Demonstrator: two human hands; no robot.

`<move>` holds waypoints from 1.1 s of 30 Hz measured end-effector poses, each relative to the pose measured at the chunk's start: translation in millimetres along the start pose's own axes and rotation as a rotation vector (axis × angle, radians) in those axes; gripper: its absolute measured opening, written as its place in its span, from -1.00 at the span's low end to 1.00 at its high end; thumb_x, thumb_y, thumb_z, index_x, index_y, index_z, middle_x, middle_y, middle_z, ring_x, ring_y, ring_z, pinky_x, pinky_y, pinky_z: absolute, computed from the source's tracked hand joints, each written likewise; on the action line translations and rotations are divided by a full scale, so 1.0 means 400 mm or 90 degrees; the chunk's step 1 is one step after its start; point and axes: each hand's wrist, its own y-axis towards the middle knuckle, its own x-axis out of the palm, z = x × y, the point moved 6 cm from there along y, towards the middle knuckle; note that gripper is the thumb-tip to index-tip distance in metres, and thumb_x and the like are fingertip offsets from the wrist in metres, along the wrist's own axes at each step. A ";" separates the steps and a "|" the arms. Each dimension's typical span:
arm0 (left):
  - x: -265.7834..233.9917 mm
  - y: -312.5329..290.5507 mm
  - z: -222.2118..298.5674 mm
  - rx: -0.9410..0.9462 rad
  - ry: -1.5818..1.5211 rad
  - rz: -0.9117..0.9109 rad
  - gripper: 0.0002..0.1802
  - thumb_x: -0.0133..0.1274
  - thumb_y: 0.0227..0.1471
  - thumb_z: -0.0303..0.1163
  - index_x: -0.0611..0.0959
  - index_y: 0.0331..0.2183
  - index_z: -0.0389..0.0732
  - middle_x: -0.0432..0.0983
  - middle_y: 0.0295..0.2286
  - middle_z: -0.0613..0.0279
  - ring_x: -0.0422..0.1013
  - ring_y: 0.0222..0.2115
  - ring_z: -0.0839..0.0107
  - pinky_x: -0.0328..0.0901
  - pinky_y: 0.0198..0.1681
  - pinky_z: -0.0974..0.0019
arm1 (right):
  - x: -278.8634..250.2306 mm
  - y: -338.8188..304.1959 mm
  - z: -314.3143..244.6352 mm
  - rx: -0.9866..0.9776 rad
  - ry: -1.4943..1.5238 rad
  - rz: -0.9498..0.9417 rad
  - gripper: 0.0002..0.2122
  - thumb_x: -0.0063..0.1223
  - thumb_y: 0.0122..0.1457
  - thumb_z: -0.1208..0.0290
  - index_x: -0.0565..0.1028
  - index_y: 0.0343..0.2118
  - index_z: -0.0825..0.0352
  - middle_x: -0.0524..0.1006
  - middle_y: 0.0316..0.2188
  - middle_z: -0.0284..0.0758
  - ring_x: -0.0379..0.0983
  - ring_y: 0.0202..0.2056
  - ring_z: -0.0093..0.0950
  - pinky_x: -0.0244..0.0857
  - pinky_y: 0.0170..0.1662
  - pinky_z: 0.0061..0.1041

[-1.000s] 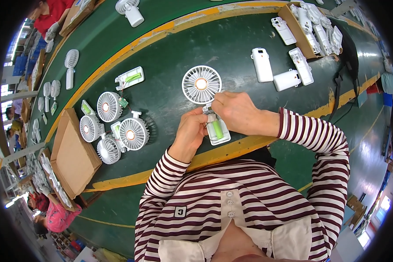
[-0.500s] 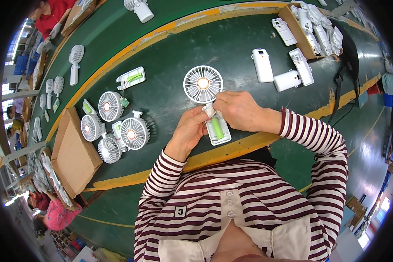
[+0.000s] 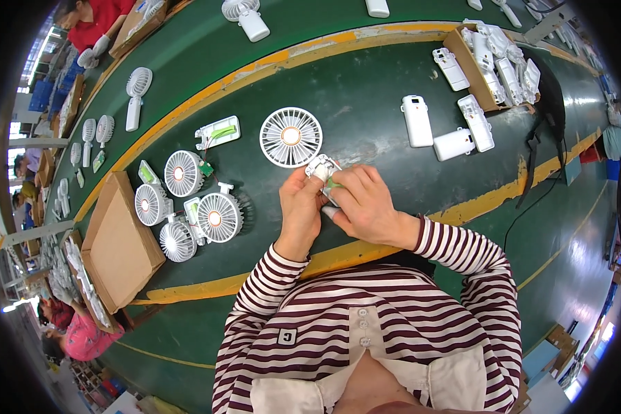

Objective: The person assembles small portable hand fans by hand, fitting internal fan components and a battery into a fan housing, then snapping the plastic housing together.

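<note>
A white handheld fan with a round grille [image 3: 291,136] is in front of me, its opened handle [image 3: 321,167] between my hands. My left hand [image 3: 301,212] is closed around the handle's left side near the neck. My right hand [image 3: 367,203] has its fingers bent over the lower part of the handle, pressing around a green battery [image 3: 333,183]. The fingers hide most of the battery and the lower handle.
To the left lie several fan heads [image 3: 217,217] with open handles, and an open handle half [image 3: 219,132]. A cardboard tray [image 3: 121,245] stands beyond. On the right are white handle shells [image 3: 417,121] and a box of shells [image 3: 455,45]. A co-worker in red [image 3: 107,14] is at far left.
The fan has shifted left and its handle now slants down to the right. My right hand has moved from the neck to the lower handle, covering the battery. Fans across the yellow-edged strip have shifted right.
</note>
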 end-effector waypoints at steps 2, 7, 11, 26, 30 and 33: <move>0.001 -0.003 0.005 0.011 -0.017 0.012 -0.75 -0.12 0.02 -0.52 0.45 -0.20 -0.33 0.46 -0.28 0.12 0.42 -0.33 0.44 0.36 -0.29 0.38 | -0.007 -0.005 0.009 0.021 -0.006 0.055 -0.73 0.13 -0.26 0.50 0.37 -0.43 0.36 0.33 -0.29 -0.18 0.31 -0.34 -0.25 0.17 -0.25 -0.34; 0.008 -0.011 0.017 0.050 -0.017 0.006 -0.71 -0.12 0.02 -0.49 0.40 -0.16 -0.36 0.43 -0.22 -0.03 0.42 -0.27 0.28 0.34 -0.19 0.25 | -0.018 -0.039 0.096 0.367 0.144 0.146 -0.70 0.00 -0.18 0.67 0.32 -0.29 0.45 0.38 -0.42 -0.21 0.36 -0.43 -0.30 0.26 -0.39 -0.51; 0.017 -0.012 0.015 0.051 -0.021 -0.011 -0.70 -0.14 0.01 -0.50 0.38 -0.16 -0.38 0.43 -0.21 -0.04 0.42 -0.26 0.20 0.34 -0.18 0.23 | 0.017 -0.070 0.114 0.519 0.309 0.054 -0.66 0.01 -0.14 0.65 0.31 -0.21 0.44 0.41 -0.52 -0.24 0.38 -0.54 -0.35 0.27 -0.47 -0.49; 0.013 -0.018 -0.037 -0.109 0.023 -0.017 -0.72 -0.15 -0.02 -0.52 0.43 -0.22 -0.42 0.47 -0.31 0.02 0.45 -0.32 0.25 0.37 -0.22 0.25 | -0.084 -0.047 0.150 0.373 -0.053 -0.118 -0.62 0.10 -0.08 0.31 0.37 -0.19 0.36 0.47 -0.64 -0.23 0.41 -0.61 -0.24 0.28 -0.53 -0.32; 0.000 -0.030 -0.037 -0.136 0.011 -0.013 -0.69 -0.18 -0.03 -0.53 0.40 -0.19 -0.44 0.46 -0.29 -0.04 0.44 -0.29 0.16 0.35 -0.18 0.19 | -0.190 -0.012 0.237 0.356 -0.407 -0.018 -0.58 0.17 -0.15 0.24 0.38 -0.28 0.44 0.37 -0.45 -0.20 0.35 -0.39 -0.26 0.26 -0.42 -0.36; 0.005 -0.030 -0.043 -0.140 0.011 -0.007 -0.70 -0.20 -0.02 -0.53 0.41 -0.19 -0.44 0.45 -0.29 -0.03 0.43 -0.27 0.18 0.34 -0.17 0.18 | -0.174 -0.022 0.293 0.368 -0.473 -0.091 -0.53 0.21 -0.21 0.27 0.37 -0.25 0.46 0.40 -0.47 -0.17 0.37 -0.41 -0.26 0.28 -0.39 -0.38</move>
